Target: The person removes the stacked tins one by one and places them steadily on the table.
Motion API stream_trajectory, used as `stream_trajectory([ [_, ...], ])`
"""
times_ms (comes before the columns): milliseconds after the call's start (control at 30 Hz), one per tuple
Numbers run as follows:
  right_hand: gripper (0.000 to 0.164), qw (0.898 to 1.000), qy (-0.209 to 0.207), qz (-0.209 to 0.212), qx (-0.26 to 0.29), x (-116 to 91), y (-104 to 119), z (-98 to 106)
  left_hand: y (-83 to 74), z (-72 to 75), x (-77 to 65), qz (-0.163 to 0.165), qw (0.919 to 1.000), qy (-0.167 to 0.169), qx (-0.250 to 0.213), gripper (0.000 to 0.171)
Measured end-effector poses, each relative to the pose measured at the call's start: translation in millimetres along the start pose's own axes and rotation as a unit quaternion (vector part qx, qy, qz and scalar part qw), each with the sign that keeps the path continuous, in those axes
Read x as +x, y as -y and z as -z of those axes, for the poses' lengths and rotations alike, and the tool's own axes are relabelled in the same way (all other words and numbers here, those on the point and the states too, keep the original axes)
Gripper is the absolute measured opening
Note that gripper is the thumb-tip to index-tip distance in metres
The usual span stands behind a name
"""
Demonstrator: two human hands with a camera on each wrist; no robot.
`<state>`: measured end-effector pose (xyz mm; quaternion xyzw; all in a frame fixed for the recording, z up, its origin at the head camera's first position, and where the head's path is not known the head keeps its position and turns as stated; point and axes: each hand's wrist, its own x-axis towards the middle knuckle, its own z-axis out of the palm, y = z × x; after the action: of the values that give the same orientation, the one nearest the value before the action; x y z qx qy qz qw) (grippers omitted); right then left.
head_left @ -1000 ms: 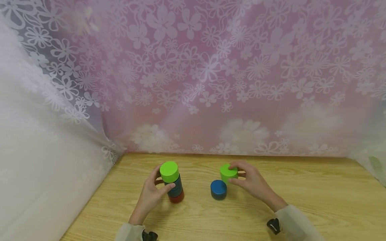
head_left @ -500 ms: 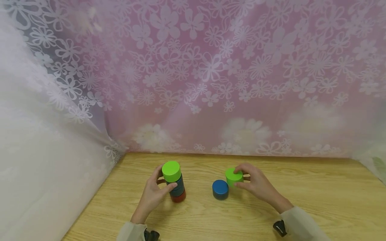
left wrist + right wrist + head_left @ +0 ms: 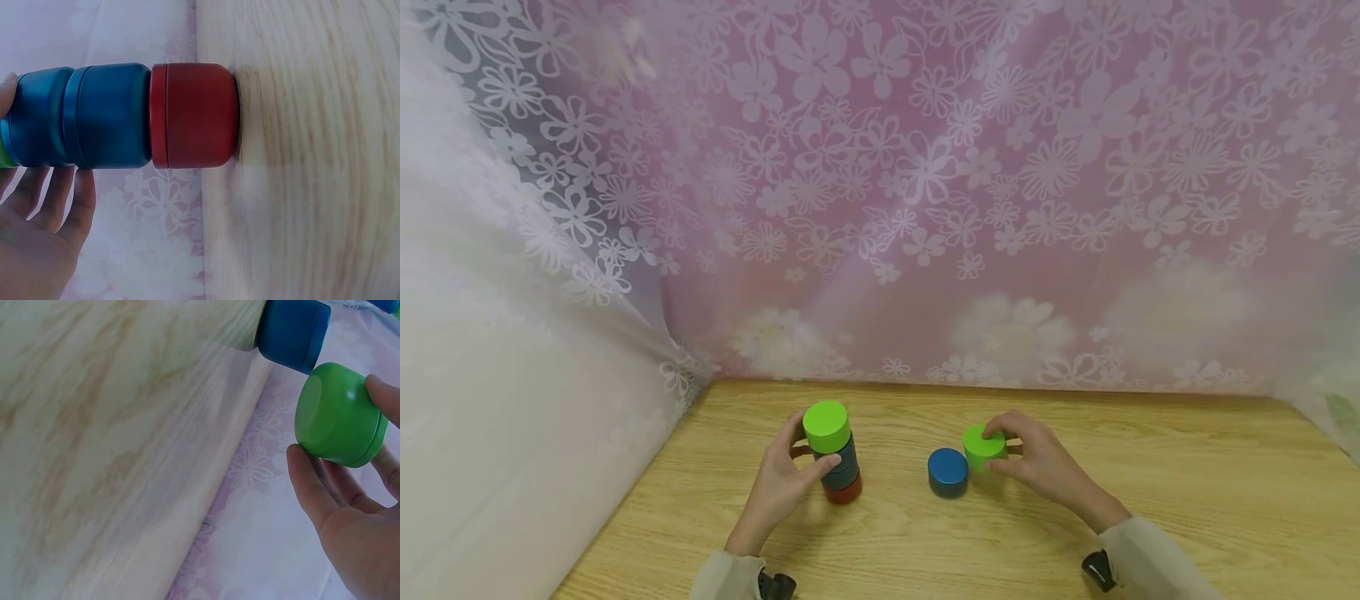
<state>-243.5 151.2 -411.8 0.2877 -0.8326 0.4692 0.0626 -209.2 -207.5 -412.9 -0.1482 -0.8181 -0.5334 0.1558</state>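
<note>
My left hand (image 3: 781, 490) grips a stack of small round lidded tins, thumb on the near side and fingers behind. In the left wrist view, a red tin (image 3: 195, 115) stands on the table at the bottom, with two blue tins (image 3: 112, 115) above it. A green tin (image 3: 827, 427) tops the stack. My right hand (image 3: 1047, 465) pinches another green tin (image 3: 337, 415) between thumb and fingers. It is tilted and held off the table. Close to its left, a single blue tin (image 3: 948, 473) stands upright on the table.
The wood-grain table (image 3: 895, 550) lies under everything. A pink flowered cloth (image 3: 880, 192) hangs along its back edge, and a white sheet (image 3: 512, 400) runs down the left side. A black wrist strap (image 3: 1099, 570) shows at the right sleeve.
My right hand has moved slightly right and lower with the green tin. The left hand keeps its grip on the stack. The view has shifted a little.
</note>
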Motion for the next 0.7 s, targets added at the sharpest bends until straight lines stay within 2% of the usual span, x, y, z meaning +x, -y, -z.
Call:
stream_trajectory([
  [533,0.028,1.000,0.009,-0.011,-0.008,-3.0,-9.6,0.3,0.5,-1.9,2.3,0.005,1.0000,-0.001,0.000,0.070],
  [700,0.030,0.999,0.020,-0.027,-0.003,-4.7,-11.5,-1.1,0.7,-1.1,1.5,0.006,1.0000,-0.001,-0.002,0.070],
])
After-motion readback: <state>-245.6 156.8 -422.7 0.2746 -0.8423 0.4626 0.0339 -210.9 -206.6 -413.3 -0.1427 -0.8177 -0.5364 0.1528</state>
